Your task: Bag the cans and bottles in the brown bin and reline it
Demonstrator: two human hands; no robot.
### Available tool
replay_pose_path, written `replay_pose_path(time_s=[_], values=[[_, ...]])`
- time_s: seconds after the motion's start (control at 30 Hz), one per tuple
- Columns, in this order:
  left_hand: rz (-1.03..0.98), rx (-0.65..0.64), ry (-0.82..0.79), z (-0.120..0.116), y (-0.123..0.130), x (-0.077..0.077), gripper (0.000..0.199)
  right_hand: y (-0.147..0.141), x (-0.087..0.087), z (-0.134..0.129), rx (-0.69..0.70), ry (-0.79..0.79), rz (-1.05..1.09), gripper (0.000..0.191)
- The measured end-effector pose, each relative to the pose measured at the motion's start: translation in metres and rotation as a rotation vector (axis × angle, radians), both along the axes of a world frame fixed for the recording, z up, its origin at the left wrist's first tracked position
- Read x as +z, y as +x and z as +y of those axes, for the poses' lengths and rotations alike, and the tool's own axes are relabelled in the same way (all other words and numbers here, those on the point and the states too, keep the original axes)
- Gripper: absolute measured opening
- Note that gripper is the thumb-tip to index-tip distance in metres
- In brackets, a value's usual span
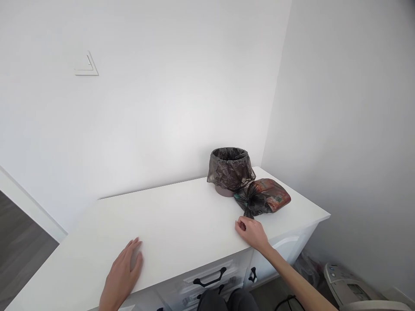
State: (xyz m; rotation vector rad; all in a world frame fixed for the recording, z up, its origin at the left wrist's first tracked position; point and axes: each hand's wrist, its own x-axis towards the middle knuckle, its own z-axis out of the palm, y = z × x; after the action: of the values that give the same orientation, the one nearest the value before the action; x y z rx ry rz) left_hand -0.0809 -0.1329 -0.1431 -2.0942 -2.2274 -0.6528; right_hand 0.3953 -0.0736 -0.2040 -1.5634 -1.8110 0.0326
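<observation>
My left hand (122, 274) lies flat on the left part of the white cabinet top (168, 224), fingers stretched forward and thumb apart. Toward the right, my right hand (252, 233) rests on the same surface with its fingers curled in a loose fist, and I see nothing in it. Just beyond its knuckles is the gathered end of a knotted black plastic bag (274, 196), through which something reddish shows. Whether the hand touches that end, I cannot tell. Behind the bag stands a small trash bin (223, 191), lined with a dark bag (227, 172) folded over its rim.
White walls (175, 95) meet behind the cabinet at the right. Below the top are drawers with black handles (210, 277). A beige appliance (348, 285) stands on the floor at the lower right, near a clear plastic bag (306, 268). A wall switch (87, 65) is at upper left.
</observation>
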Motion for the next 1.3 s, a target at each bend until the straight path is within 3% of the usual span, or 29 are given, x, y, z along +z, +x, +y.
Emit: replay_pose_path(time_s=[0.77, 0.97, 1.17, 1.3], values=[[-0.026, -0.010, 0.047, -0.007, -0.004, -0.004, 0.047, -0.005, -0.008, 0.000, -0.036, -0.028, -0.033, 0.027], [-0.043, -0.005, 0.030, -0.004, -0.006, -0.005, 0.049, -0.003, -0.002, -0.002, -0.018, -0.022, 0.140, 0.035], [-0.051, -0.010, 0.044, -0.005, -0.006, -0.002, 0.048, 0.004, 0.001, -0.007, -0.296, 0.008, 0.383, 0.032], [-0.050, -0.006, 0.035, -0.006, -0.004, -0.001, 0.049, 0.016, 0.004, -0.001, -0.406, -0.061, 0.404, 0.026]])
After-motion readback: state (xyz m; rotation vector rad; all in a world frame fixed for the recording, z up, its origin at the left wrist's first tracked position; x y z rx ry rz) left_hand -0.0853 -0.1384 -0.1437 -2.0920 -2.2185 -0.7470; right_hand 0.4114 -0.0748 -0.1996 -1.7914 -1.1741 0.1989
